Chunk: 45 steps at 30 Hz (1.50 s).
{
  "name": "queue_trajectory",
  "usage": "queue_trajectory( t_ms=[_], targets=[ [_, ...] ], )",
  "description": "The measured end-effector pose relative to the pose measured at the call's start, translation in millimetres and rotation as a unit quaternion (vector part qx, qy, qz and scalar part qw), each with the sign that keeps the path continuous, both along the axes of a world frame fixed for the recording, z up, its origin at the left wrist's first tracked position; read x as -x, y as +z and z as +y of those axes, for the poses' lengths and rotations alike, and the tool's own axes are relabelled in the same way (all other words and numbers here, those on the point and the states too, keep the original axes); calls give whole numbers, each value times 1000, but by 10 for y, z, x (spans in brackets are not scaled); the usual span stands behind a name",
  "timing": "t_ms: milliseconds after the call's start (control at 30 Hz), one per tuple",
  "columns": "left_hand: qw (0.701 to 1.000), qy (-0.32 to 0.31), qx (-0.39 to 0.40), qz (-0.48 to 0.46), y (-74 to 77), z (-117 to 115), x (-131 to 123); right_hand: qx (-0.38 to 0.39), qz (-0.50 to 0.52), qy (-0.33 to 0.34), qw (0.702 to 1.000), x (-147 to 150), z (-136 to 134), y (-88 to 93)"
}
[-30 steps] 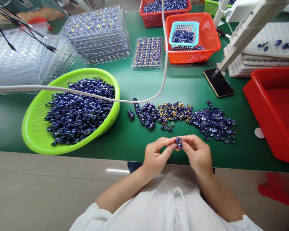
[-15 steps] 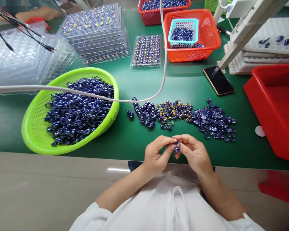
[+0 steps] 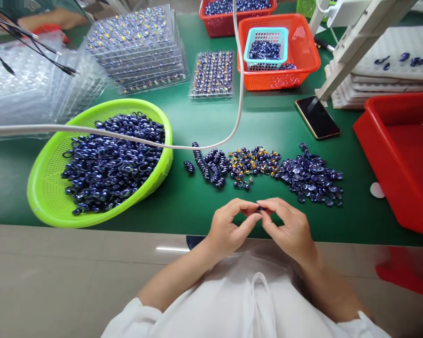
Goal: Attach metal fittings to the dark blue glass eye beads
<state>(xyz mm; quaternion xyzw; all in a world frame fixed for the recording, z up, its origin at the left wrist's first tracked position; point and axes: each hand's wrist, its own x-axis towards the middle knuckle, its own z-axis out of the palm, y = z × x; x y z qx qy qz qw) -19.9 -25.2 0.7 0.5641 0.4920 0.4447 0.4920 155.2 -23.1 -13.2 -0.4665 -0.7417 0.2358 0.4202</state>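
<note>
Just over the front edge of the green table, my left hand (image 3: 231, 223) and my right hand (image 3: 285, 225) meet fingertip to fingertip. Both pinch one small glossy dark blue looped shell (image 3: 260, 209), mostly covered by the fingers. Beyond them lies a pile of dark blue parts with yellow bits (image 3: 255, 162). Rows of dark blue looped shells (image 3: 207, 166) are lined up left of that pile. To its right spreads a heap of flat, oval dark blue covers (image 3: 312, 176).
A lime-green basket (image 3: 38, 188) full of dark looped shells stands left. Behind are stacked clear trays (image 3: 151, 65), a single filled tray (image 3: 211, 75) and an orange basket (image 3: 282, 80). A phone (image 3: 317, 117) and red bin (image 3: 384, 141) are right. A white cable (image 3: 183, 147) crosses the view.
The looped shell has turned between my fingertips; its ring showed before and is now mostly hidden. Both hands stay close together, and the view has shifted slightly.
</note>
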Motion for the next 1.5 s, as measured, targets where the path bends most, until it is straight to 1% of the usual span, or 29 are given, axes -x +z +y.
queue_trajectory(
  t_ms=[100, 200, 300, 400, 500, 633, 700, 767, 833, 900, 1133, 1267, 1400, 1500],
  targets=[
    [991, 12, 106, -77, -4, 25, -13, -62, -24, -2, 998, 17, -2, -6],
    [962, -5, 211, -171, -14, 69, 0, -70, -19, -7, 997, 27, -17, -15],
    [939, -24, 260, -225, -51, 92, 23, -49, -12, 10, 999, 20, -18, -12],
    [927, -33, 279, -250, -89, 86, 36, -35, -14, 43, 998, -3, 0, -12],
    [928, -41, 281, -243, -86, 70, 35, -39, -29, 63, 997, -38, 21, -24],
    [949, -43, 243, -196, -41, 52, 36, -53, -63, 73, 994, -78, 22, -55],
    [963, -67, 208, -159, -21, 50, 42, -59, -73, 88, 992, -82, 9, -72],
    [973, -111, 173, -104, -3, 54, 46, -69, -79, 101, 989, -74, -7, -85],
    [977, -147, 144, -61, 15, 63, 44, -85, -87, 105, 987, -60, -22, -91],
    [978, -161, 125, -43, 29, 69, 35, -100, -95, 102, 985, -46, -34, -93],
    [984, -140, 102, -30, -1, 57, 19, -122, -102, 91, 983, -10, -68, -126],
    [982, -145, 115, -49, -41, 35, 39, -129, -89, 85, 984, 7, -83, -163],
    [976, -128, 156, -84, -74, 11, 102, -105, -72, 88, 988, 72, -71, -156],
    [980, -106, 151, -72, -38, 8, 209, -65, -49, 121, 989, 169, -50, -89]
  ],
)
